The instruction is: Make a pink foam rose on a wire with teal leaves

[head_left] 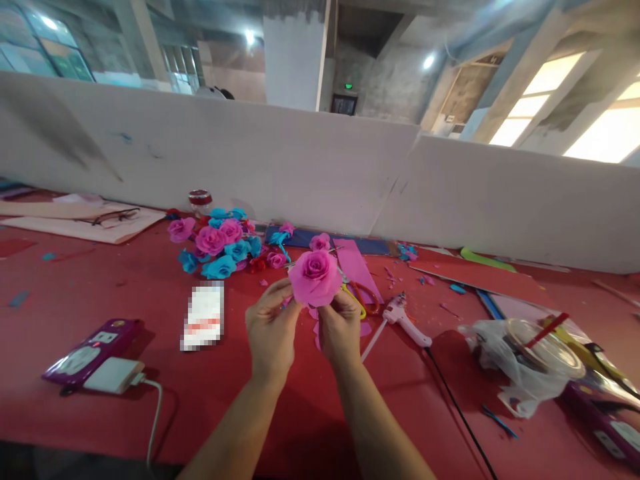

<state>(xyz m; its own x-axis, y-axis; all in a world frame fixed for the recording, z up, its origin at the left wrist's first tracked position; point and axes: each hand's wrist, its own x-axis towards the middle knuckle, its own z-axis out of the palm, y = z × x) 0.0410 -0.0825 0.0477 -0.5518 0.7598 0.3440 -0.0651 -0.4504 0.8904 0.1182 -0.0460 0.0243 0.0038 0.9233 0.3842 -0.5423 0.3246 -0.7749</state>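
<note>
A pink paper rose (pixel 315 277) is held up above the red table in both hands. My left hand (pixel 273 327) pinches its lower left edge between thumb and fingers. On the lower right, my right hand (pixel 341 323) grips it the same way; the underside of the flower is hidden. Just behind the right hand lie scissors (pixel 367 298) with orange and yellow handles. Pink paper petals (pixel 366 329) lie on the table beneath the hands. A pink glue gun (pixel 407 320) with a glue stick rests to the right.
Pink and blue paper flowers (pixel 220 243) are bunched at the back left. A purple power strip (pixel 95 353) with a white charger sits at the left. At the right stands a lidded cup (pixel 545 347) in a plastic bag. A white partition (pixel 300 170) closes off the far side.
</note>
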